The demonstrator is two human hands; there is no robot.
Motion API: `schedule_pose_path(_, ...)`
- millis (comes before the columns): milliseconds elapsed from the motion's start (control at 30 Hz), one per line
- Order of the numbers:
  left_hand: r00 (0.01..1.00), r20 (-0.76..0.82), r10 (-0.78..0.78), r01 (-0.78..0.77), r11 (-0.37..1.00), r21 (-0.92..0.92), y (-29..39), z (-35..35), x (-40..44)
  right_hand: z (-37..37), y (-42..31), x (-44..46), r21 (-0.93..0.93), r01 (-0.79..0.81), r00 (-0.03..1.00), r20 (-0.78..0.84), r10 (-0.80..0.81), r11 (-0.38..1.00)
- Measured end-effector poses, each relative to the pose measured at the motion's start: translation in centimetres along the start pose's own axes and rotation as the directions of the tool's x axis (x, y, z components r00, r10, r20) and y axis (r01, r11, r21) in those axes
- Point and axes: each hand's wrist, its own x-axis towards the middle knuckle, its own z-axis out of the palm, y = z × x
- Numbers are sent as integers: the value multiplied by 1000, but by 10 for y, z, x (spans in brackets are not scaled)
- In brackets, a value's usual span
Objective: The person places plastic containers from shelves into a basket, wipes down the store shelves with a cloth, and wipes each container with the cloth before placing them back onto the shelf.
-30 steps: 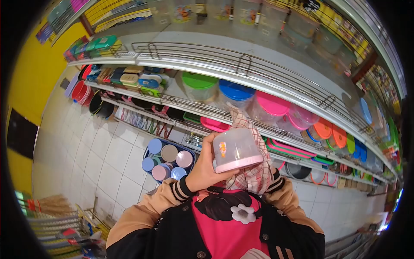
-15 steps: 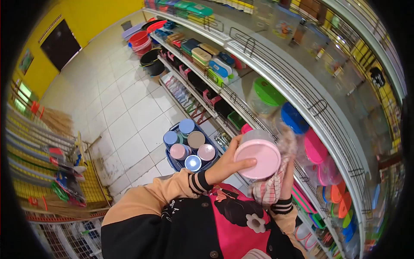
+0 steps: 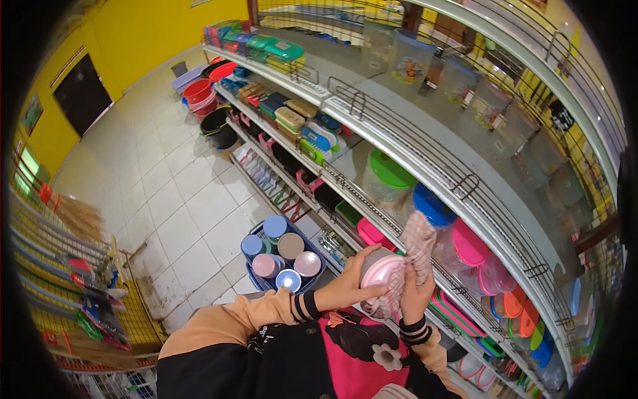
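A clear plastic container with a pink lid (image 3: 379, 271) is tilted in front of my chest. My left hand (image 3: 347, 282) grips it from the left, thumb across the lid. My right hand (image 3: 416, 291) is closed on a pink-and-white checked cloth (image 3: 419, 246). Part of the cloth lies over the lid's right and lower side, and the rest rises above my fingers. Below and to the left, a blue basket (image 3: 307, 287) on the floor holds several round containers with blue, pink and brown lids (image 3: 290, 246).
Along the right runs a metal shelf unit (image 3: 392, 143) with wire rails. Containers with a green lid (image 3: 392, 168), a blue lid (image 3: 433, 205) and a pink lid (image 3: 470, 242) stand on it. Red buckets (image 3: 199, 96) sit farther along the tiled floor. Brooms (image 3: 76, 213) hang at the left.
The container has moved lower and its lid has tipped. My right hand has brought the cloth from behind the container onto the lid. The view has shifted slightly.
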Motion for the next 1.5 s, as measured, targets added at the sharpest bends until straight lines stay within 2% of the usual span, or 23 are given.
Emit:
schedule_pose_path(33,1000,22,-11,16,969,-248,2,2,6,-9,3,1,-5,0,1000,-25,0,1000)
schedule_pose_path(67,999,49,-17,38,877,-478,4,4,14,-22,7,4,106,-34,994,-103,45,994)
schedule_pose_path(100,991,81,-105,132,843,-521,2,4,19,-32,9,6,218,-54,980,-177,94,974)
schedule_pose_path(133,989,111,-101,144,842,-519,11,0,27,-38,7,6,336,-60,950,-270,157,940)
schedule_pose_path(167,984,146,-99,161,841,-517,22,-6,36,-47,7,3,330,-45,940,-306,152,943)
schedule_pose_path(233,972,235,10,133,800,-585,54,-16,54,-68,10,-11,448,-58,926,-311,216,892)
schedule_pose_path(300,931,364,7,228,769,-598,102,-25,76,-81,23,-32,448,-14,880,-419,224,894)
schedule_pose_path(367,932,350,89,166,756,-633,137,-17,106,-93,29,-55,307,-118,876,-416,245,944)
schedule_pose_path(433,896,437,73,222,780,-586,167,0,143,-97,23,-76,337,-74,818,-518,250,939)
schedule_pose_path(500,880,467,93,202,815,-543,193,31,182,-106,30,-98,391,-161,805,-480,350,906)
schedule_pose_path(567,848,502,168,177,804,-567,210,73,221,-115,37,-116,412,-137,760,-540,362,901)
schedule_pose_path(633,734,648,204,225,827,-516,218,115,264,-120,34,-130,426,-114,714,-592,372,897)
schedule_pose_path(667,713,693,109,239,891,-387,219,138,290,-123,31,-136,375,-113,713,-615,338,920)
schedule_pose_path(700,667,734,129,245,892,-380,224,168,303,-125,29,-140,321,-115,716,-629,303,940)
schedule_pose_path(800,654,742,150,237,890,-389,242,248,315,-131,29,-160,310,-47,668,-697,261,950)
schedule_pose_path(867,709,684,174,122,924,-362,257,301,302,-135,32,-174,295,-11,646,-727,232,955)
schedule_pose_path(933,694,699,172,88,943,-320,270,339,292,-140,36,-188,330,-21,599,-752,276,944)
schedule_pose_path(1067,673,723,157,5,976,-217,284,387,289,-143,27,-208,346,8,485,-822,300,938)
schedule_pose_path(1167,655,742,146,20,978,-209,290,400,273,-147,31,-220,306,1,441,-854,274,952)
schedule_pose_path(1200,689,717,106,-7,990,-140,289,408,277,-147,29,-221,291,-6,408,-873,268,957)
schedule_pose_path(1300,678,733,62,-8,997,-78,283,429,290,-149,31,-226,308,10,395,-875,279,951)
schedule_pose_path(1433,598,784,166,35,972,-232,276,435,298,-151,33,-224,312,0,396,-872,286,950)
schedule_pose_path(1500,623,771,129,41,979,-198,279,432,302,-153,34,-221,291,-67,421,-859,292,954)
